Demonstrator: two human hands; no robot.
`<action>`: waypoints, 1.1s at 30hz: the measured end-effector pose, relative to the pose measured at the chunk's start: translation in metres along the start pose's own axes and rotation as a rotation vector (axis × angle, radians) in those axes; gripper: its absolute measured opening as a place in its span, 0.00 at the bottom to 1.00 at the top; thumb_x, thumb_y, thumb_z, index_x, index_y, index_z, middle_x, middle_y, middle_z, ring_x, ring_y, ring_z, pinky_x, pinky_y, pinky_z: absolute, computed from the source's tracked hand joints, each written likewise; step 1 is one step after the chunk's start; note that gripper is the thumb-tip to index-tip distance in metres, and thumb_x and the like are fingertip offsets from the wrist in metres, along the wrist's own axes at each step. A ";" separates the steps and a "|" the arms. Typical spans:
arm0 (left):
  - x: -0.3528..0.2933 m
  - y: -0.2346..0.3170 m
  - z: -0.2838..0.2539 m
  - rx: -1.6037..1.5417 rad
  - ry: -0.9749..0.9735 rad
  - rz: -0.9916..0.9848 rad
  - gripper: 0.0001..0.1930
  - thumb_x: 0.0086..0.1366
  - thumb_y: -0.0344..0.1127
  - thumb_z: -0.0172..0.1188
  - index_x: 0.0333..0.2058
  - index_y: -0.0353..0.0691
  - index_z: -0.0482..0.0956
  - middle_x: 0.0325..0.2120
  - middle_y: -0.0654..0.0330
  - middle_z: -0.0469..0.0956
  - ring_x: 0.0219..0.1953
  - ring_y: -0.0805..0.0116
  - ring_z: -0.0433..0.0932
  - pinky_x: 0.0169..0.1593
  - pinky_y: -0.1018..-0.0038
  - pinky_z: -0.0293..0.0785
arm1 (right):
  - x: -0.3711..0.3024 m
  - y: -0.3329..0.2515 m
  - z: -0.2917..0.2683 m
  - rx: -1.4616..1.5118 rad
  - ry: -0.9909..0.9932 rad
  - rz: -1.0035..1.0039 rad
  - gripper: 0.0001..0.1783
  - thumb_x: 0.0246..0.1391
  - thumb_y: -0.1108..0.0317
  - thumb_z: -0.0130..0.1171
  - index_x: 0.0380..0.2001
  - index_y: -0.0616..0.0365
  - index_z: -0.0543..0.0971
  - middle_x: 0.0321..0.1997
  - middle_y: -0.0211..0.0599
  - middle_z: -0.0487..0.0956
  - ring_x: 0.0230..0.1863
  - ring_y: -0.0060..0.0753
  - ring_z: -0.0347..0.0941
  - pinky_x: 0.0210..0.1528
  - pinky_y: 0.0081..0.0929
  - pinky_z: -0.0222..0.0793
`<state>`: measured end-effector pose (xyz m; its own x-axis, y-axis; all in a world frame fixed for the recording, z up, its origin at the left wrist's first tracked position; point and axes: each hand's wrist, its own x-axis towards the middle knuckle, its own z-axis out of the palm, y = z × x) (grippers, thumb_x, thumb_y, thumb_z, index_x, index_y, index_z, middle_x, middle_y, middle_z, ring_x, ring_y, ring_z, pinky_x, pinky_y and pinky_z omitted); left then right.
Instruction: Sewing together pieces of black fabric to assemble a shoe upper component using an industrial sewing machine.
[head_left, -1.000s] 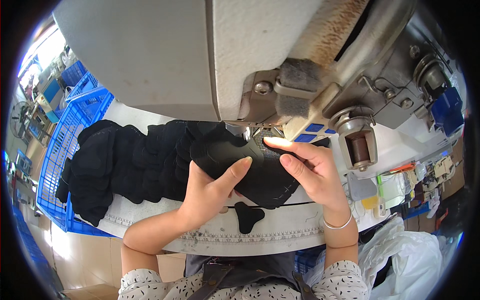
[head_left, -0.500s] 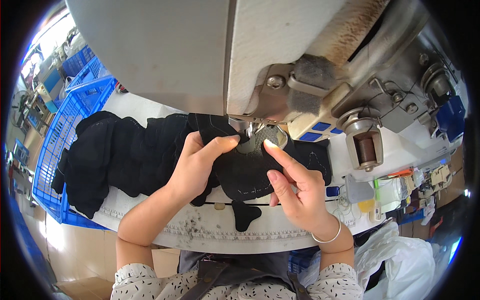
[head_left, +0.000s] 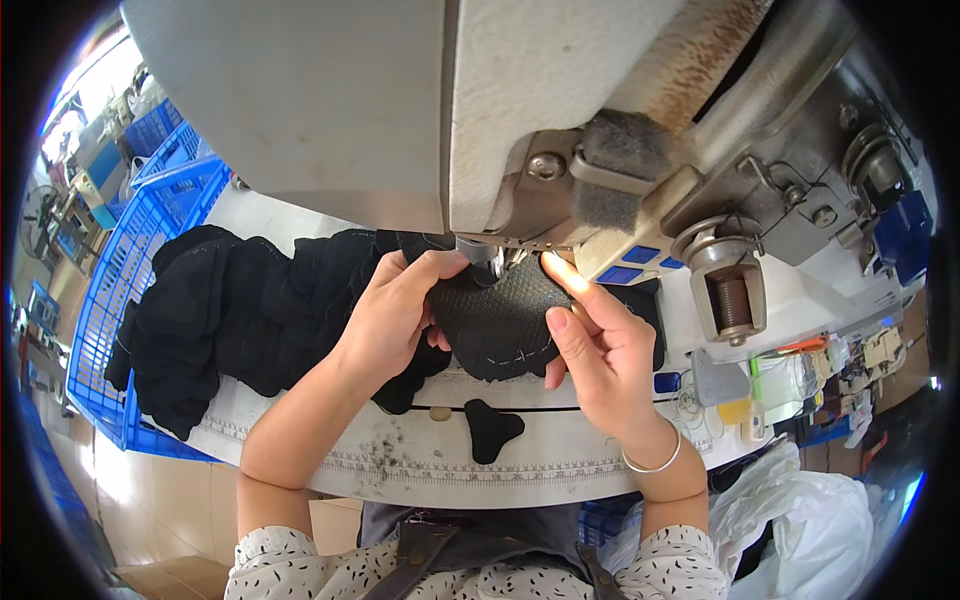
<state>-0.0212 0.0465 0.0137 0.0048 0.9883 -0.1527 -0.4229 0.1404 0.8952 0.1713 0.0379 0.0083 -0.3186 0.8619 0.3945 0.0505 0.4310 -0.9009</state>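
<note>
From where I stand, the black mesh piece lies between the person's two hands, right under the head of the sewing machine. Its far edge sits at the presser foot, and its rounded near edge, marked with pale dashes, points toward the person. The left hand is clamped on the left edge of the piece, thumb on top close to the foot, with fingertips showing just beside the piece below. The right hand, with a silver bangle at the wrist, holds the right edge, its forefinger reaching to the far corner and its thumb nearer. The two hands are apart, with the mesh spanning the gap.

To the left, a long heap of black fabric pieces runs up close to the left hand, and a blue plastic basket stands beyond it. On the near side of the white table, a small three-lobed black piece lies just above the printed ruler scale, apart from both hands. Off to the right, white plastic bags bunch beside the table.
</note>
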 end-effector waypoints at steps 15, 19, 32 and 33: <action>-0.005 -0.007 0.002 0.099 -0.047 0.156 0.13 0.61 0.38 0.53 0.21 0.36 0.73 0.14 0.63 0.72 0.12 0.77 0.67 0.15 0.82 0.60 | 0.015 0.012 -0.016 -0.004 0.030 0.053 0.16 0.57 0.64 0.53 0.42 0.66 0.75 0.17 0.26 0.73 0.12 0.11 0.63 0.14 0.09 0.57; -0.006 -0.006 0.002 0.033 0.019 0.106 0.13 0.60 0.38 0.53 0.21 0.36 0.72 0.13 0.63 0.70 0.11 0.77 0.66 0.16 0.82 0.59 | 0.020 0.012 -0.017 -0.049 0.111 0.019 0.13 0.55 0.64 0.56 0.34 0.66 0.78 0.18 0.27 0.74 0.13 0.12 0.64 0.13 0.10 0.55; -0.024 -0.003 -0.009 0.218 0.042 0.170 0.11 0.57 0.40 0.60 0.27 0.38 0.76 0.19 0.67 0.73 0.15 0.81 0.68 0.19 0.85 0.67 | 0.013 0.011 -0.007 -0.897 0.153 -0.853 0.14 0.39 0.76 0.58 0.34 0.62 0.79 0.37 0.40 0.76 0.35 0.40 0.70 0.39 0.32 0.63; -0.024 -0.003 -0.008 0.200 0.031 0.170 0.11 0.57 0.40 0.60 0.27 0.38 0.76 0.19 0.66 0.73 0.16 0.81 0.69 0.19 0.85 0.66 | 0.013 0.011 -0.007 -0.906 0.143 -0.841 0.13 0.40 0.76 0.57 0.35 0.63 0.78 0.37 0.40 0.77 0.36 0.40 0.70 0.40 0.32 0.63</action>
<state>-0.0278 0.0219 0.0115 -0.0807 0.9967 -0.0027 -0.2276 -0.0158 0.9736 0.1743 0.0558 0.0054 -0.4659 0.2259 0.8555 0.5334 0.8432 0.0678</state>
